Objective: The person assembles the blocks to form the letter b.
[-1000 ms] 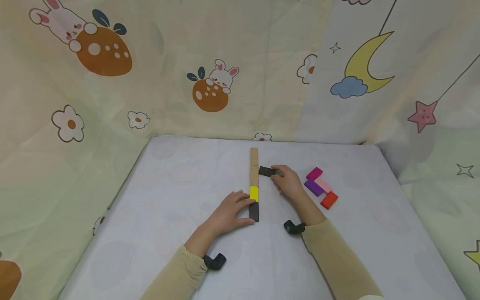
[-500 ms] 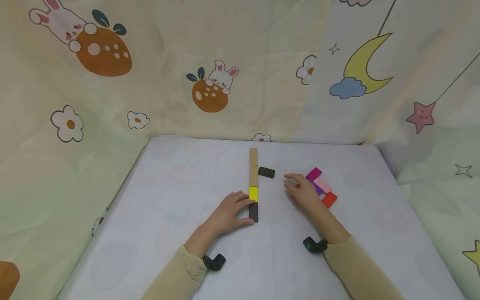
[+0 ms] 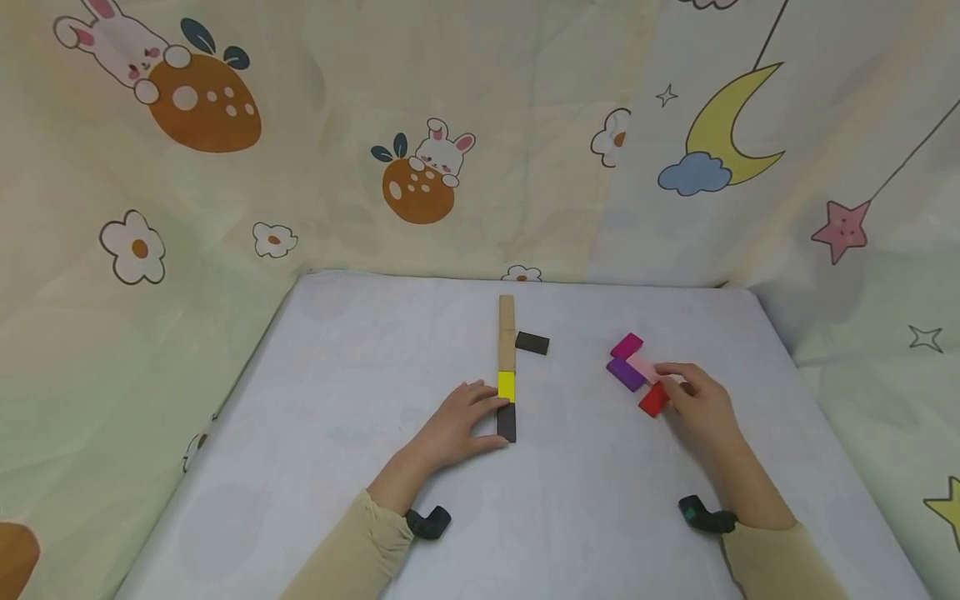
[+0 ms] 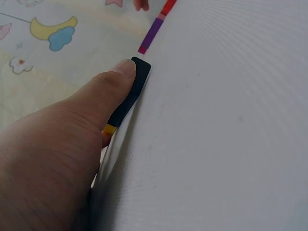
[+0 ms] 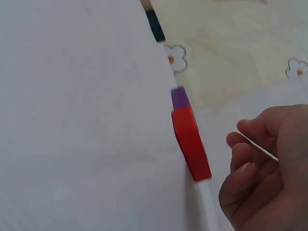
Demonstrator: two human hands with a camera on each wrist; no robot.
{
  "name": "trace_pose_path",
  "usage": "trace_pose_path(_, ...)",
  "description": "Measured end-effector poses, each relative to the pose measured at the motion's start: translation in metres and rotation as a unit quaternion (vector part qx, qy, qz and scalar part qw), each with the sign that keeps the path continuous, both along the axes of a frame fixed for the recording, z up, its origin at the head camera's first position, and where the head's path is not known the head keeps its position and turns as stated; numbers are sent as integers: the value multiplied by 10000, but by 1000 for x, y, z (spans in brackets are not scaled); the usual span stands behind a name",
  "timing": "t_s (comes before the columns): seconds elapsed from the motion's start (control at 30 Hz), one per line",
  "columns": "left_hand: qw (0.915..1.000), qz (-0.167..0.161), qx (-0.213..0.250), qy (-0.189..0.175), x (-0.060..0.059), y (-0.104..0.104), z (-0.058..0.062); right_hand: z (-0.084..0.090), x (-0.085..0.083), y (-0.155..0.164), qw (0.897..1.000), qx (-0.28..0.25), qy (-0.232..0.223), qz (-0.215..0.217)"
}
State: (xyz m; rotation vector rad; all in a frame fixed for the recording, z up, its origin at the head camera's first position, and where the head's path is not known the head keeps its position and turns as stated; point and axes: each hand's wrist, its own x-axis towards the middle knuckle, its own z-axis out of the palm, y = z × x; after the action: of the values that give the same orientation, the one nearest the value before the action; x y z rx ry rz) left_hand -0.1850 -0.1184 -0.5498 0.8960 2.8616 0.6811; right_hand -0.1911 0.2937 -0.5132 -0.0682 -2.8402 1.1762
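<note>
My left hand (image 3: 453, 425) holds the black block (image 3: 507, 423) at the near end of a row on the white table. Its thumb sits on the block's near end in the left wrist view, with a fingertip where the black block meets the yellow block (image 3: 506, 387). Two plain wooden blocks (image 3: 507, 350) continue the row away from me. A second black block (image 3: 532, 342) lies crosswise at the row's right side. My right hand (image 3: 705, 412) is at the coloured blocks, fingertips by the pink block (image 3: 640, 367) and red block (image 3: 653, 401). Loosely bent fingers hold nothing in the right wrist view.
Beside the pink block lie a purple block (image 3: 625, 374) and a magenta block (image 3: 627, 345). The white table (image 3: 375, 350) ends at a printed cloth wall (image 3: 330, 167) behind and at both sides. Each wrist wears a small black device (image 3: 429, 523).
My right hand lets go of the second black block beside the row, then moves right and nearer to me, reaching the pink and red blocks. The left hand keeps its place.
</note>
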Motion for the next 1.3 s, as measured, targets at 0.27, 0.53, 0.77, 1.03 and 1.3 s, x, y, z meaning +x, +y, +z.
trace_pose_path(0.27,10000,21,1,39,0,-1,0,-7,-5,31,9939,59,-948,-556)
trace_pose_path(0.53,10000,22,25,12,0,-1,0,-8,-4,29,9944,385,-984,-52)
trace_pose_path(0.77,10000,9,49,14,0,-1,-1,-4,0,30,9927,679,-747,665)
trace_pose_path(1.03,9999,-35,66,142,1,-1,-1,-10,1,37,9848,865,-441,1443)
trace_pose_path(1.3,10000,21,25,28,0,0,0,-9,4,38,9764,1000,-318,1890)
